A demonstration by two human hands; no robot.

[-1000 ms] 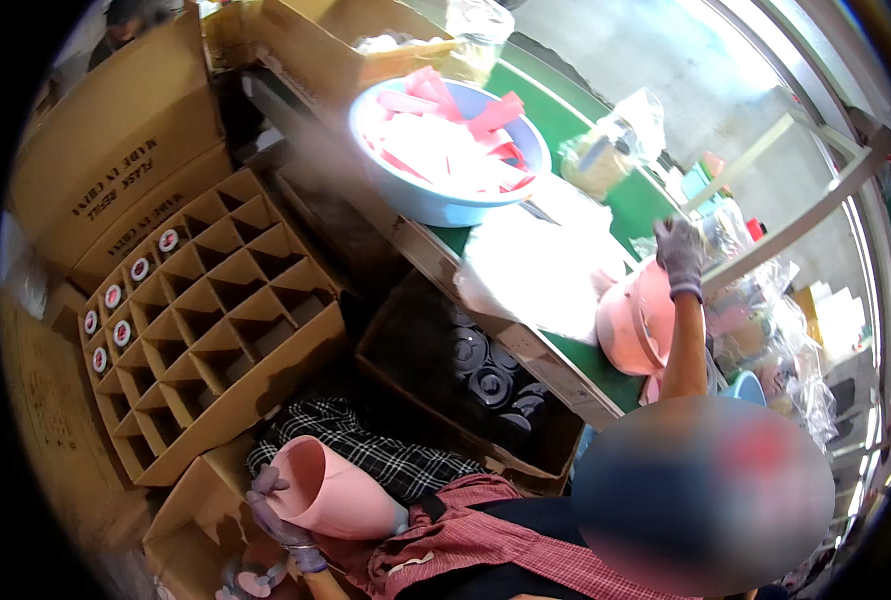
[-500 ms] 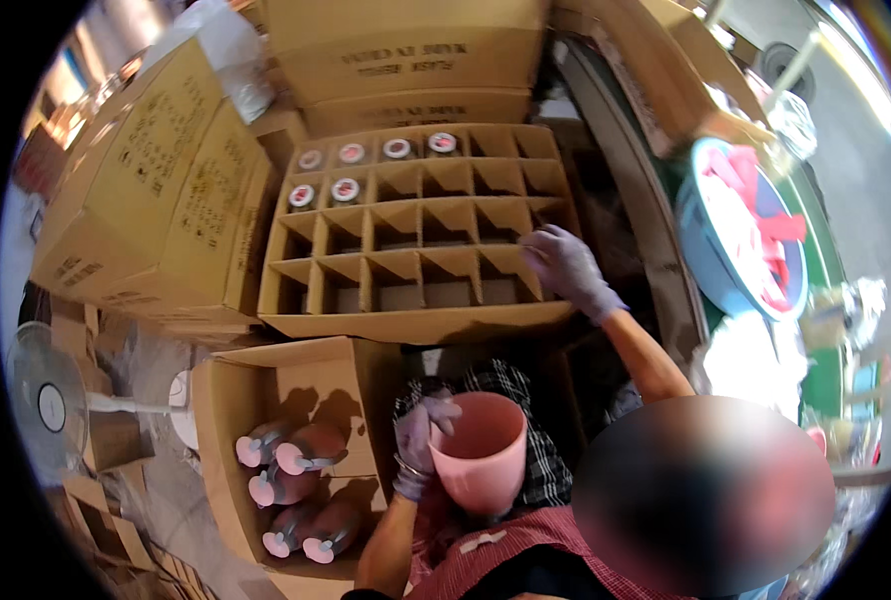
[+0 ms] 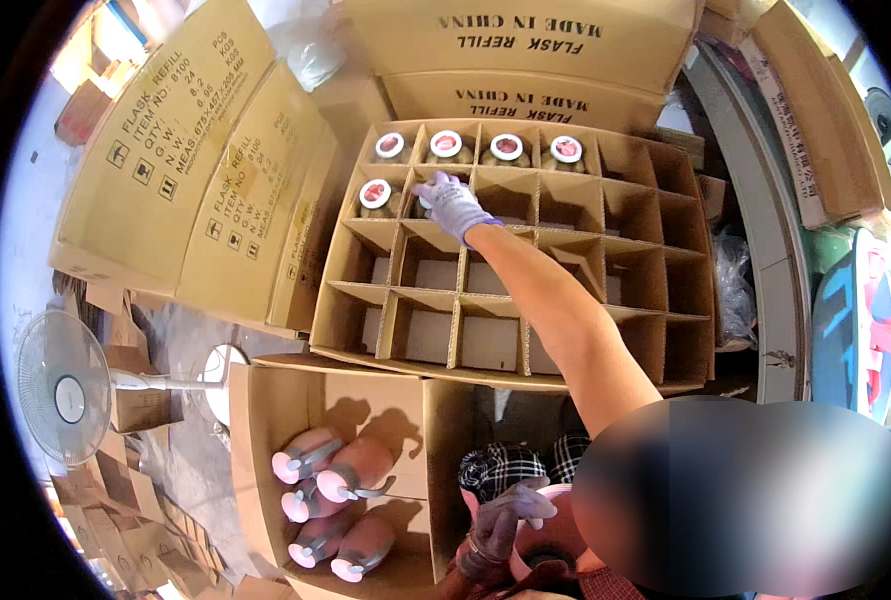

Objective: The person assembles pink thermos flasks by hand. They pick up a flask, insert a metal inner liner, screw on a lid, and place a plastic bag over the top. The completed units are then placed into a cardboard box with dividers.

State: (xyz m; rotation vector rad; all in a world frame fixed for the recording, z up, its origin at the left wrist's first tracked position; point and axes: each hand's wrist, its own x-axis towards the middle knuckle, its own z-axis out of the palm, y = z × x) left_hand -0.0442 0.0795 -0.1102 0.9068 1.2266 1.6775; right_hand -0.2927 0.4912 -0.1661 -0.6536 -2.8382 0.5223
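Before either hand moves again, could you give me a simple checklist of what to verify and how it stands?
1. Right hand over the carton: ok; the gloved right hand is at the second row, second compartment from left.
2. Right-hand grip: cannot tell; the hand mostly hides what is beneath.
3. Left hand near the pink container: ok; the gloved left hand is at the rim of the pink container.
4. Pink container fully visible: not ok; a blurred patch covers part.
5. Back-row white-capped bottles seated in the divided carton: ok; four, each in its own compartment.
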